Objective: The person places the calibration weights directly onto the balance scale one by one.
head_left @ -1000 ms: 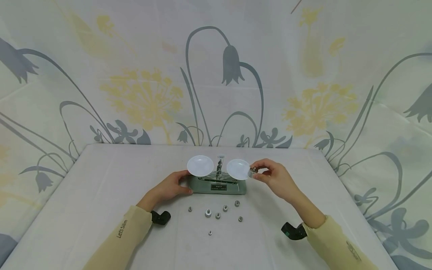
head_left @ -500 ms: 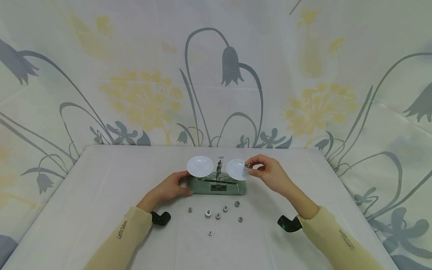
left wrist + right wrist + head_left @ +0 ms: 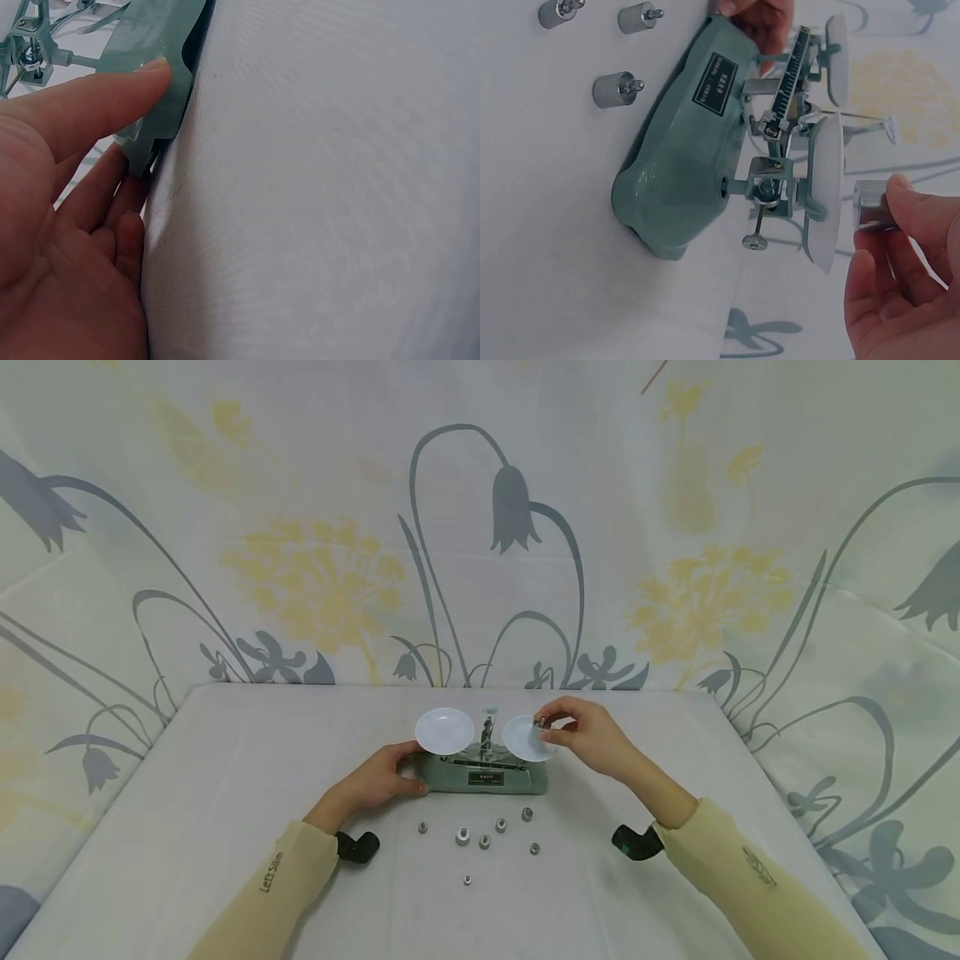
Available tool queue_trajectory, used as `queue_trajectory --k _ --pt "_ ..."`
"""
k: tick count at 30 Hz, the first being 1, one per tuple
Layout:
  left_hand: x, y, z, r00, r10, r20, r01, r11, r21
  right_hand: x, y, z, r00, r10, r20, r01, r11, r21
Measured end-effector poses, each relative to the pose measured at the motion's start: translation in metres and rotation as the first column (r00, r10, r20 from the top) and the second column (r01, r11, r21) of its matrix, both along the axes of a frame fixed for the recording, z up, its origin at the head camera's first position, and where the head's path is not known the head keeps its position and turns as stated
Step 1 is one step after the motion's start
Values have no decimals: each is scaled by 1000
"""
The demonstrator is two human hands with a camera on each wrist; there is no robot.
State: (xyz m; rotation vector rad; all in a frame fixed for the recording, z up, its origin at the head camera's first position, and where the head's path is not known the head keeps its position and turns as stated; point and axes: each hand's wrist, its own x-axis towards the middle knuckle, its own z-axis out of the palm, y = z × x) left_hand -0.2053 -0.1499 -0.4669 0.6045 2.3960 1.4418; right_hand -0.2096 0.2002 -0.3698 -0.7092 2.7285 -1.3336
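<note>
Weight (image 3: 871, 206), shiny and shaped like a tiny can, is up in the right hand (image 3: 588, 739). The thumb presses one side and the fingers press the other, so the pinch is just as wide as the weight. Just under this grip is the right pan (image 3: 826, 195), white and round; the right wrist view shows a thin gap between the two, so they look apart. The weight looks like metal, so it should feel hard and heavy for its size. Its smooth side may slip, so the best place to hold it is likely round the side, above the flat bottom, with a firm pinch. The right pan looks thin and light and may wobble if bumped, so a soft, slow touch would suit it.

Across from the right hand, the left hand (image 3: 381, 777) holds the left end of the green base (image 3: 679, 165), thumb in front and fingers behind. That base looks stiff and steady, and its end seems a good place to hold. The left pan (image 3: 444, 731) is just beside the left hand, a bit higher. Seven loose weights (image 3: 462, 836) stand on the table (image 3: 570, 902), on the near side of both hands. Some have knobs (image 3: 636, 85) on top, handy for small pinches.
</note>
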Motion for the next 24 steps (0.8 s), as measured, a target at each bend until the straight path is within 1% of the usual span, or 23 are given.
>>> queue_trajectory --k 7,14,24 --pt "0 0 -2 1000 0 -7 0 1000 10 -5 -3 0 999 42 13 -42 999 -4" --pt "1 1 1 1000 -5 -1 5 1000 10 -11 -6 -1 998 56 14 -56 998 12" --pt "0 0 0 1000 -13 -11 13 1000 14 -16 -11 -1 996 87 4 -87 996 21"
